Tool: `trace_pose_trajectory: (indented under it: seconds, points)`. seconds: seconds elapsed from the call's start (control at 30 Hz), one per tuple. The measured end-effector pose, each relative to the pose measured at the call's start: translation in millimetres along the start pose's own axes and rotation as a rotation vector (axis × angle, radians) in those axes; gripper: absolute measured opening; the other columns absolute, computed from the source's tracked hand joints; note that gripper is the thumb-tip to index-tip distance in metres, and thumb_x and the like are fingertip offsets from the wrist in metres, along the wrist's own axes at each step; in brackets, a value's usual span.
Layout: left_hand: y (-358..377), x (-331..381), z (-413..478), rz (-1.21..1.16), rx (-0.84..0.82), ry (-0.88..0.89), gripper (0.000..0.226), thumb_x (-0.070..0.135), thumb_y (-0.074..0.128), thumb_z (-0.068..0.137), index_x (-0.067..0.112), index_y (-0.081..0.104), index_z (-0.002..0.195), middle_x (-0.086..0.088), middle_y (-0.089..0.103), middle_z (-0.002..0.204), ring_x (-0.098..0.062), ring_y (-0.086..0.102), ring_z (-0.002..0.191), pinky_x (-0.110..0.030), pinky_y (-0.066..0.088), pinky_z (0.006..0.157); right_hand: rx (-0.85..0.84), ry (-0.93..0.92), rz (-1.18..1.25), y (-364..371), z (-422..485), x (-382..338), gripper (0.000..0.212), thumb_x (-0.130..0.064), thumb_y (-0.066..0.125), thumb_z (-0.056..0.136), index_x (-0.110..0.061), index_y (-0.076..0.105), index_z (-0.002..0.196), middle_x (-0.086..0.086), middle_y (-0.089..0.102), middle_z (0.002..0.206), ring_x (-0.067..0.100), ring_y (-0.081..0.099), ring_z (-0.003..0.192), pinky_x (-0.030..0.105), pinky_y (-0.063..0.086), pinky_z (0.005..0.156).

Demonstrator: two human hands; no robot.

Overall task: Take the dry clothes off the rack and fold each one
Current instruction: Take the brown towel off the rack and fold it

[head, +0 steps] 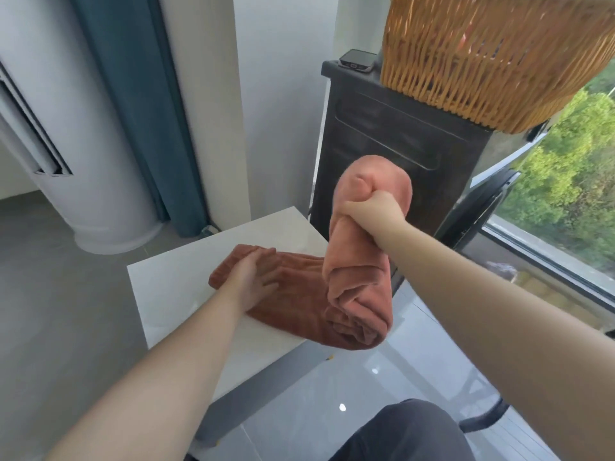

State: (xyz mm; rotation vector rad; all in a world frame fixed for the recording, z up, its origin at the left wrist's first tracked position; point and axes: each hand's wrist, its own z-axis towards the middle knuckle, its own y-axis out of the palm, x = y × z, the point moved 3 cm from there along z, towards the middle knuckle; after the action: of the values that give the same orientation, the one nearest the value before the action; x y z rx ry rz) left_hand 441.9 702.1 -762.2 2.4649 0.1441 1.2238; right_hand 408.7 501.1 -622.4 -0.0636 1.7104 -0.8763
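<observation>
Towel: rust-coloured towel (299, 304), partly flat on the white worktop (159, 294), partly lifted in a bunched roll that runs down to the flat part at the worktop's near right edge.
Left hand: left hand (253, 274) lies palm down on the flat part's far left end, fingers straight and spread, holding nothing.
Right hand: right hand (376, 211) is fisted round the lifted roll near its top, holding it above the worktop; the roll's top bulges over the fist.
Cabinet: dark cabinet (382, 134) stands just behind the worktop.
Basket: wicker basket (482, 61) sits on the cabinet top.
Phone: phone (357, 59) lies on the cabinet's left corner, beside the basket.
Curtain: blue curtain (133, 111) hangs at the left.
Window: window (565, 178) at the right shows green trees.
</observation>
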Motion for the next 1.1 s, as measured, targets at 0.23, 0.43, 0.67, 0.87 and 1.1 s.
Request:
trace_pose_trajectory:
  seconds: [0.23,0.43,0.67,0.87,1.1]
  points:
    - [-37,28,1,-0.144,-0.006,-0.044,0.073,0.067,0.022,0.092,0.008,0.057,0.117,-0.014,0.063,0.116,-0.029,0.06,0.099,-0.04,0.048,0.08,-0.286,0.023,0.091,68,-18,-16,0.018,-0.023,0.054,0.088,-0.015,0.053,0.072,0.0,0.049,0.064,0.017,0.055,0.051,0.022,0.043,0.044]
    - [-52,34,8,0.365,0.064,-0.063,0.052,0.056,0.067,0.077,0.024,0.057,0.117,-0.005,0.065,0.118,-0.022,0.064,0.102,-0.035,0.05,0.091,-0.127,0.118,-0.044,67,1,48,0.013,-0.02,0.046,0.091,-0.012,0.056,0.086,0.0,0.053,0.069,0.02,0.054,0.064,0.027,0.046,0.059]
    - [-64,37,25,0.673,0.407,0.047,0.038,0.017,0.067,0.075,0.009,0.058,0.111,-0.012,0.063,0.108,-0.032,0.06,0.095,-0.041,0.051,0.087,-0.158,0.637,0.244,85,3,113,0.056,-0.054,0.049,0.089,-0.012,0.047,0.127,0.01,0.054,0.123,0.03,0.053,0.111,0.044,0.045,0.096]
    - [-72,32,32,0.521,0.264,-0.014,0.046,0.026,0.077,0.075,0.01,0.058,0.113,-0.01,0.068,0.106,-0.03,0.066,0.094,-0.042,0.053,0.088,-0.545,0.84,0.592,94,-6,149,0.074,-0.07,0.063,0.072,-0.022,0.047,0.125,0.01,0.053,0.126,0.033,0.055,0.114,0.053,0.048,0.093]
    - [-38,51,17,0.278,0.102,-0.089,0.013,0.015,0.052,0.091,0.006,0.058,0.097,-0.014,0.065,0.066,-0.021,0.065,0.049,-0.026,0.053,0.044,-0.367,0.649,0.754,82,23,149,0.039,-0.041,0.056,0.09,-0.006,0.065,0.105,0.014,0.07,0.092,0.028,0.065,0.09,0.039,0.051,0.084]
